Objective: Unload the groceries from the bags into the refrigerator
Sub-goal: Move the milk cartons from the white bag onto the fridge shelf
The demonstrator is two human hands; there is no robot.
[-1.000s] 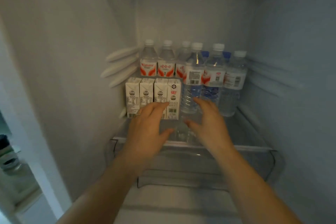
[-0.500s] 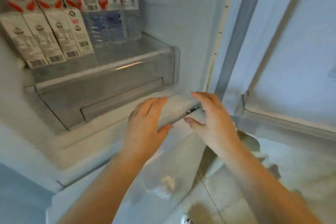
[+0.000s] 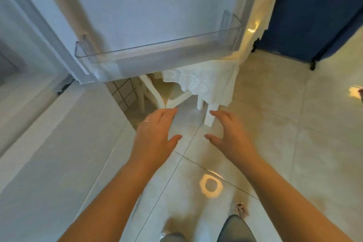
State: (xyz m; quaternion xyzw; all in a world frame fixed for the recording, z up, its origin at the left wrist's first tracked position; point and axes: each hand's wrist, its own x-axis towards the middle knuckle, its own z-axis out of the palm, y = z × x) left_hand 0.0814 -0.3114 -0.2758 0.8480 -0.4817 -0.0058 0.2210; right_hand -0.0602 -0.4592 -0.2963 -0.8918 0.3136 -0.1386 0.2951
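Two hands, left hand [image 3: 155, 133] and right hand [image 3: 229, 133], empty, fingers spread wide (palms facing), below the refrigerator door [image 3: 157, 6]; its clear shelf [image 3: 157, 49] runs left-right.

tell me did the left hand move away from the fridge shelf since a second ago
Yes. The left hand was reaching at the shelf inside the fridge; now it is out, open over the floor tiles, below the door bin.
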